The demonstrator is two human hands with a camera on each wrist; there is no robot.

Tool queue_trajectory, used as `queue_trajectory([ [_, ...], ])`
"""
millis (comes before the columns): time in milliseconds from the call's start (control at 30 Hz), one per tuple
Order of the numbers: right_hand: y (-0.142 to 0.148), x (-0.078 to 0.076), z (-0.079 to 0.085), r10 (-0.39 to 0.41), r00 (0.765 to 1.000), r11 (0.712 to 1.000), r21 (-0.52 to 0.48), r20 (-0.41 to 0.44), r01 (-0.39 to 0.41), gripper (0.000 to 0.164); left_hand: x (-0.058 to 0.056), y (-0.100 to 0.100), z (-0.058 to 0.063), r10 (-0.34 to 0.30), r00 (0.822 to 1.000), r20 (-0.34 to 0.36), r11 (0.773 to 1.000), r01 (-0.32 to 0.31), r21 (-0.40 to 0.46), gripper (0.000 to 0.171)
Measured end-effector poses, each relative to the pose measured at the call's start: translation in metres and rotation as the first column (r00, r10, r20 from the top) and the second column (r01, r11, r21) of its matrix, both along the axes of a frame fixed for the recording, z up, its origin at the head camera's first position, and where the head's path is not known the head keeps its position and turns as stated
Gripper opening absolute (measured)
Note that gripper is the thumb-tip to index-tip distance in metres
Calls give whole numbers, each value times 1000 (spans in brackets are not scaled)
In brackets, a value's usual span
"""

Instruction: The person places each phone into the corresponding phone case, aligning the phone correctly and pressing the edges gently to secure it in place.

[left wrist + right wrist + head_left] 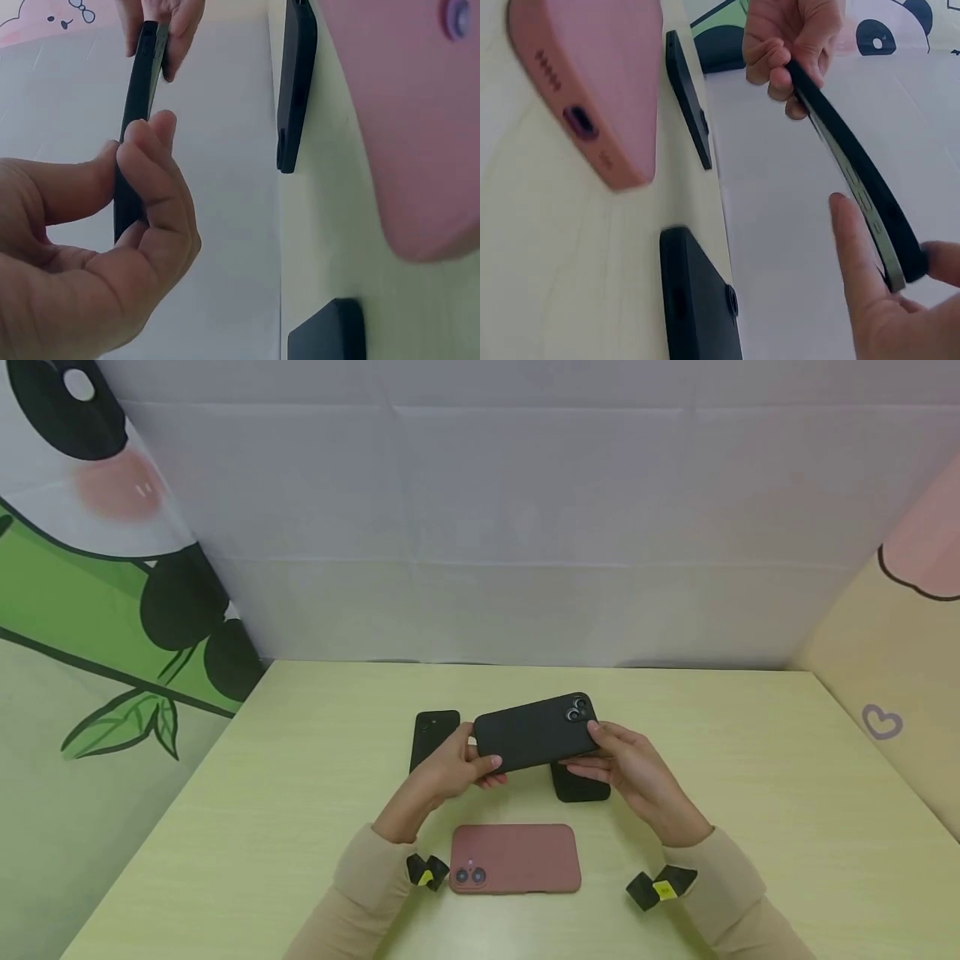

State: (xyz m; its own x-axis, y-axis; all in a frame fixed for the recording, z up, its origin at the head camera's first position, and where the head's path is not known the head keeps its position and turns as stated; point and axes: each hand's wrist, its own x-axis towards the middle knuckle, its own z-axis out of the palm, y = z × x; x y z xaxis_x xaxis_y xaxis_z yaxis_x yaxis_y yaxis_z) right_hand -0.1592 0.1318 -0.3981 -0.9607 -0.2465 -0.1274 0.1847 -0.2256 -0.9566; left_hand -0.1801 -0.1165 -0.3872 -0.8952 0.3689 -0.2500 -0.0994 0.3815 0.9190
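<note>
Both hands grasp a black phone case (pixel 532 733), raised above the table (pixel 315 868) and tilted so that its right end sits higher. Its back, with the camera rings (pixel 576 707) near the upper right corner, shows in the head view. The left hand (pixel 448 772) pinches the left end: the thumb lies on the back at the lower corner, and the other fingers curl beneath, so the case is clamped between them. The right hand (pixel 637 768) pinches the opposite end, its thumb against the edge just below the camera rings and its fingers underneath. The right wrist view shows a phone with a pale edge (pixel 871 217) along the case's inner side; one right finger is nearly straight on that side, while the thumb touches the black outer side.

A pink phone (pixel 516 860) lies flat on the table between the forearms, its two lenses toward the left. Behind the left hand lies a dark phone (pixel 433 735), partly covered by that hand. A second dark phone (pixel 582 787) lies beneath the right end of the raised case, its far part hidden.
</note>
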Motion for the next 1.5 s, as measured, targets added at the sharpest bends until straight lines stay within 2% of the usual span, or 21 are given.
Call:
queue_trajectory([
  [133, 3, -2, -1, 5, 999, 999, 49, -32, -4, 50, -2, -2, 2, 12, 1000, -7, 1000, -12, -12, 71],
  [333, 2, -4, -1, 3, 999, 999, 42, -42, -1, 42, -5, -1, 0, 10, 1000, 29, 1000, -10, 11, 71],
  [900, 3, -7, -1, -21, 999, 997, 73, -29, 23, 41, -8, 4, 0, 21, 999, 40, 1000, -21, 4, 77],
  [1000, 4, -8, -1, -21, 1000, 997, 70, -22, 22, 41, -10, 3, -1, 14, 999, 36, 1000, -14, 3, 74],
  [1133, 4, -9, 0, -19, 1000, 998, 66, -17, 20, 40, -11, 2, -1, 6, 999, 33, 1000, -7, 16, 56],
  [1233, 5, -10, 0, -15, 1000, 998, 62, -16, 15, 40, -11, 2, -1, 23, 999, 36, 999, -24, 37, 46],
  [1300, 6, -10, 1, -8, 1000, 998, 55, -15, 8, 40, -12, 3, -2, 45, 998, 31, 998, -46, 32, 46],
  [1400, 7, -12, 1, 7, 1000, 999, 44, -7, -7, 41, -12, 4, -1, 72, 997, 34, 997, -73, 12, 54],
  [1500, 7, -14, 2, 27, 1000, 999, 44, -2, -27, 42, -13, 4, -1, 79, 997, 25, 997, -78, -15, 59],
])
